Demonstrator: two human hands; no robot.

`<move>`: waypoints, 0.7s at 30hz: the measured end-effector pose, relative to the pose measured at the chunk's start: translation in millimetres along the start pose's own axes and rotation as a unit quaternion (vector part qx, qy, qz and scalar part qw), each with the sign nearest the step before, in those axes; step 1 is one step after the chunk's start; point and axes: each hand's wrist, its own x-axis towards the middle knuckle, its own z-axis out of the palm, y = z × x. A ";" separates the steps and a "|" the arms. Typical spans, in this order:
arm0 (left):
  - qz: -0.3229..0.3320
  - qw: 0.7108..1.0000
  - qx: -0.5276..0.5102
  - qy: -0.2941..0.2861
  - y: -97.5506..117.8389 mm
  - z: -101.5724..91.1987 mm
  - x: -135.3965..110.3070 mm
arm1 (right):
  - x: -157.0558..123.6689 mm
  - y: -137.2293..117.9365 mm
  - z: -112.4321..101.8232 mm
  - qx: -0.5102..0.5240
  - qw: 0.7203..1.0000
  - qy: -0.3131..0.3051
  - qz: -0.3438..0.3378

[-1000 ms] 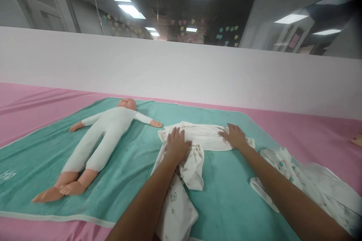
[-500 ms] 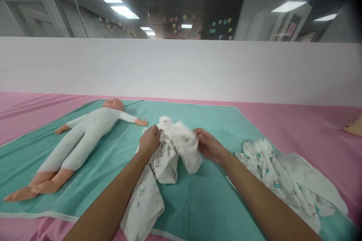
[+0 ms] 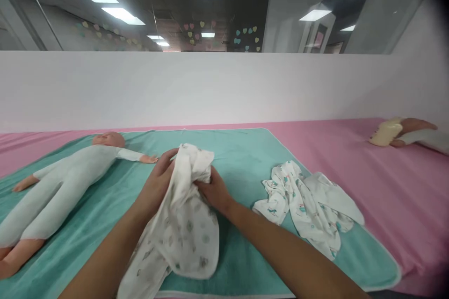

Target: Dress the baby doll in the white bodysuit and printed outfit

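Observation:
A white baby garment [image 3: 189,229] with small printed figures hangs bunched between my hands, its lower part trailing toward me over the mat. My left hand [image 3: 162,175] grips its upper left edge, fingers curled behind the cloth. On the other side, my right hand [image 3: 214,191] is closed on the fabric, with its fingertips tucked into a fold and partly hidden. To the left a baby doll [image 3: 75,168] in a pale fitted suit lies on its back, one arm stretched toward my left hand.
A second printed baby garment [image 3: 308,205] lies crumpled on the right of the teal mat [image 3: 238,149]. Pink cloth [image 3: 351,163] spreads beneath. At the far right lie part of another doll [image 3: 417,126] and a cream-coloured item [image 3: 386,131]. A white wall [image 3: 210,88] rises behind, with glass above.
My right hand has moved left and now grips the garment, which is raised and hangs more spread out. The view has turned right, bringing more of the far-right doll into sight.

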 end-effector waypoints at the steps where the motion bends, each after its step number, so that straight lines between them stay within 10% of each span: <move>1: 0.021 0.999 0.015 -0.042 3.1 1.0 -7.0 | 2.9 -2.6 -3.3 0.038 0.998 0.044 0.013; 4: 0.101 0.972 0.157 -0.144 4.9 7.6 -25.6 | 5.5 -9.0 -7.9 0.180 0.982 0.036 0.054; 11: 0.153 0.924 0.315 -0.153 14.2 -8.6 -75.6 | -33.2 -8.4 9.4 0.249 0.894 -0.308 0.207; 16: -0.026 0.968 0.246 -0.031 22.9 -95.4 -134.3 | -50.2 -20.9 9.9 0.191 0.767 -0.559 0.250; 21: -0.266 0.902 0.209 0.270 28.0 -219.2 -224.3 | -54.3 -20.2 18.1 0.160 0.813 -0.480 0.289</move>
